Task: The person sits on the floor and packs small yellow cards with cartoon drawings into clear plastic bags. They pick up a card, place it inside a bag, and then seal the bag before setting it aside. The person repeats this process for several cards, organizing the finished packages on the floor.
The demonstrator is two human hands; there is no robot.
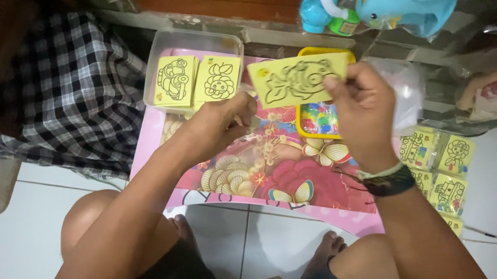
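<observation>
A yellow drawing card [291,84] with a black outline of a flower is held up over a small pink table [156,143]. My right hand [365,116] grips its right edge between thumb and fingers. My left hand [215,125] pinches its lower left corner. Under the card sits a yellow tray [313,130] with coloured pieces inside, partly hidden by my right hand. A dark band and a light bracelet circle my right wrist.
A clear plastic box [163,49] at the table's back left holds two yellow outline cards [196,81]. More yellow cards [440,170] lie on the tiled floor at right. A checked cloth [76,95] lies at left; blue toys [381,3] stand behind.
</observation>
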